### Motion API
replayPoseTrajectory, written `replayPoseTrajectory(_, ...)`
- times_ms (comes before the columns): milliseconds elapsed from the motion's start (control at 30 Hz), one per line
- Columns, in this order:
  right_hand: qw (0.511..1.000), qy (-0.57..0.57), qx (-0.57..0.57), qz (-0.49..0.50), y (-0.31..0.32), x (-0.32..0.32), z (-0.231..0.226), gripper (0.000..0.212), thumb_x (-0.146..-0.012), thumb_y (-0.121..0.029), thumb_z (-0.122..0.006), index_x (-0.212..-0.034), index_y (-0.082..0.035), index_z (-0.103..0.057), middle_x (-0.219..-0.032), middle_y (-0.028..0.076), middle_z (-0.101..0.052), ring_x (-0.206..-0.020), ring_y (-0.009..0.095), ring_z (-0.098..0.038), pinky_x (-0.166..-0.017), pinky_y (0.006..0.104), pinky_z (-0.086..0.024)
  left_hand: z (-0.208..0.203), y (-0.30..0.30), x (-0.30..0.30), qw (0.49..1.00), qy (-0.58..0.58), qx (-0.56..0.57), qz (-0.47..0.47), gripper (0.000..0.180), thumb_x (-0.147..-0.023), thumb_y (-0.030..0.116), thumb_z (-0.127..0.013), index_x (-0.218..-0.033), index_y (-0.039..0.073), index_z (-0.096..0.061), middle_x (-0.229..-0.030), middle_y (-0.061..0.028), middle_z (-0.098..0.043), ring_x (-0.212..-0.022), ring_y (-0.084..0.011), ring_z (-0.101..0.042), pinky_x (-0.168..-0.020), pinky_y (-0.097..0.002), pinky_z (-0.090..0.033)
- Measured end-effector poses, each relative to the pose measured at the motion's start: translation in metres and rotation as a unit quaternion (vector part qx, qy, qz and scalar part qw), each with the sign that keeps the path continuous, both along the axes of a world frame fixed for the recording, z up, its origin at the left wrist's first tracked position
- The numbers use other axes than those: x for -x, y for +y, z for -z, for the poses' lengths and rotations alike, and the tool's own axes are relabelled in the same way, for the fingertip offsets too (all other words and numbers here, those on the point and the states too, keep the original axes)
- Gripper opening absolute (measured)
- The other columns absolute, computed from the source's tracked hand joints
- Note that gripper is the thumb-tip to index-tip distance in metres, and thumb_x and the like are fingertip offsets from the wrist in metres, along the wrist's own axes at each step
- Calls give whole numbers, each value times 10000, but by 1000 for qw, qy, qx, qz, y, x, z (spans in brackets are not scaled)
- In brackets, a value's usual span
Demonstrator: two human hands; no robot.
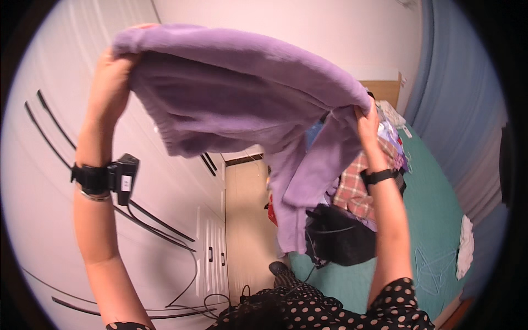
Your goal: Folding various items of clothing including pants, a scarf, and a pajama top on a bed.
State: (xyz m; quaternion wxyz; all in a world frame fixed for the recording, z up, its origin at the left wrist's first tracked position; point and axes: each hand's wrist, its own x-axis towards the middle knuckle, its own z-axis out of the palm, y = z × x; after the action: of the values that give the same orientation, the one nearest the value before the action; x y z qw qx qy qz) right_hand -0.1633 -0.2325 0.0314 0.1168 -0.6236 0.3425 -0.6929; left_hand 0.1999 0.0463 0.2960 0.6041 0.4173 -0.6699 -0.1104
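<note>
A fuzzy purple fleece garment (220,110) is stretched out in the air across the upper middle of the view. My left hand (116,71) grips its left end, fingers partly hidden behind the cloth. At its other end, my right hand (367,125) pinches the fabric. Between them the upper edge runs taut in a curve, while folds and long sleeve-like parts (313,181) hang down near my right hand. A black device (125,179) is strapped to my left wrist, and a black band (380,176) circles my right one.
White cabinets (159,220) with long black handles line the left. On the right stands a bed with a green sheet (440,203), bearing a plaid shirt (355,192), a black cloth item (341,239), thin hangers (434,269) and a white cloth (465,247). A blue curtain (456,82) hangs beyond.
</note>
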Motion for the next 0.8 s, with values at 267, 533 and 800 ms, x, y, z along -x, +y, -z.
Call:
replayPoseTrajectory(267,858,286,-71,-421,116,-76,-150,1045,-681,-409,-775,-1491,-147,-169,-1459,190,-321,-1360,319,-296,-1106,474,-240,28,-16,41,988,-122,-89,26,396,-802,-20,-510,-1196,-21,-552,-1028,-81,-640,-925,-140,-616,-843,-254,-494)
replayPoseTrajectory(533,856,104,-193,-469,129,-182,-150,202,-761,2,-621,-957,-7,-671,-877,73,-681,-771,160,-645,-733,291,-531,162,-17,40,995,44,-42,-83,664,-716,93,-767,-1248,3,-380,-1116,-151,-560,-1029,-193,-559,-775,-302,-518)
replayPoseTrajectory(800,835,121,-193,-502,151,-217,-195,193,-805,-53,-603,-991,-8,-629,-897,89,-671,-765,175,-650,-756,306,-540,299,59,56,981,29,-133,-137,625,-727,92,-676,-1260,36,-356,-1074,-185,-568,-918,-263,-613,-826,-369,-494)
